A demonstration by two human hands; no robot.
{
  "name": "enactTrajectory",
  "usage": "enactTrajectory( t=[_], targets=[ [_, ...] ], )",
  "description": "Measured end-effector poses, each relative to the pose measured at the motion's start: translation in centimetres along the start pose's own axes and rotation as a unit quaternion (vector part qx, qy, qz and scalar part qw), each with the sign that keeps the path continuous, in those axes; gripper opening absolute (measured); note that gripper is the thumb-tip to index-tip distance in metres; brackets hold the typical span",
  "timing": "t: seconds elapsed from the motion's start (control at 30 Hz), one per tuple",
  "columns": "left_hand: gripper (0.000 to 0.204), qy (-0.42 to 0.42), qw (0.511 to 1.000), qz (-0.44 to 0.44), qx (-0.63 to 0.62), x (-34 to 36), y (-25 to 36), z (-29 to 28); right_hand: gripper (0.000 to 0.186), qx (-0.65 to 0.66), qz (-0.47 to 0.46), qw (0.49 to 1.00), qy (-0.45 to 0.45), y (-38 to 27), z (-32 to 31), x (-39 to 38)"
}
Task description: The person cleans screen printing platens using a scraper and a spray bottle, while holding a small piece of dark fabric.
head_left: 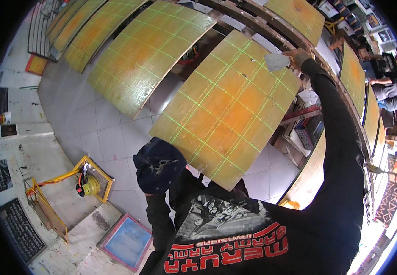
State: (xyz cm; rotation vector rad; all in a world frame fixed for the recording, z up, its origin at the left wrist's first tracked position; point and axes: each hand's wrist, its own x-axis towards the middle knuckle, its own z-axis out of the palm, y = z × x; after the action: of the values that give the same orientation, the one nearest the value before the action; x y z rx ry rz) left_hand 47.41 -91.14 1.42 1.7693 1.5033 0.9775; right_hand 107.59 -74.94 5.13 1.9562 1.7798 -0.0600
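Note:
My right hand [300, 57], on its outstretched dark sleeve, is closed round a flat pale grey piece [277, 62], perhaps a scraper. That piece is over the far right corner of a yellowish board [226, 107] with an orange middle and green grid lines. At the board's near left edge, a rounded dark blue thing [159, 165] with pale smears, like a cloth or cap, covers most of my left hand [149, 195]. Only a little skin shows there, and most of the fingers are hidden. The dark blue thing's kind is unclear.
Similar boards [150, 52] stand in a row to the left, others [352, 80] along the right. A dark rail [246, 18] curves behind. At lower left are a yellow metal frame [102, 197] and a blue-topped framed panel [127, 242]. Two people [386, 73] are at far right.

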Motion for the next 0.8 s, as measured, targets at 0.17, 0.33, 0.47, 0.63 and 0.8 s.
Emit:
enactTrajectory(
  t=[0.17,0.33,0.47,0.63,0.8],
  targets=[
    [0.037,-0.02,0.993,0.01,0.112,-1.9,-0.1,0.1,0.066,0.026,-0.016,0.998,-0.052,2.0,-2.2,4.7],
    [0.036,-0.011,0.992,-0.047,0.114,-4.1,-0.8,0.6,0.068,0.003,-0.047,0.998,-0.038,4.9,-1.2,9.8],
    [0.035,-0.007,0.991,-0.079,0.112,-5.3,-1.2,1.4,0.063,-0.035,-0.051,0.994,-0.09,4.9,-1.6,13.2],
    [0.034,-0.01,0.989,-0.11,0.103,-6.0,-1.2,2.3,0.058,-0.013,-0.122,0.99,-0.067,5.6,0.0,16.6],
    [0.034,-0.003,0.986,-0.142,0.092,-7.3,-1.2,3.3,0.058,-0.04,-0.152,0.985,-0.076,4.9,-0.1,18.5]
  ],
)
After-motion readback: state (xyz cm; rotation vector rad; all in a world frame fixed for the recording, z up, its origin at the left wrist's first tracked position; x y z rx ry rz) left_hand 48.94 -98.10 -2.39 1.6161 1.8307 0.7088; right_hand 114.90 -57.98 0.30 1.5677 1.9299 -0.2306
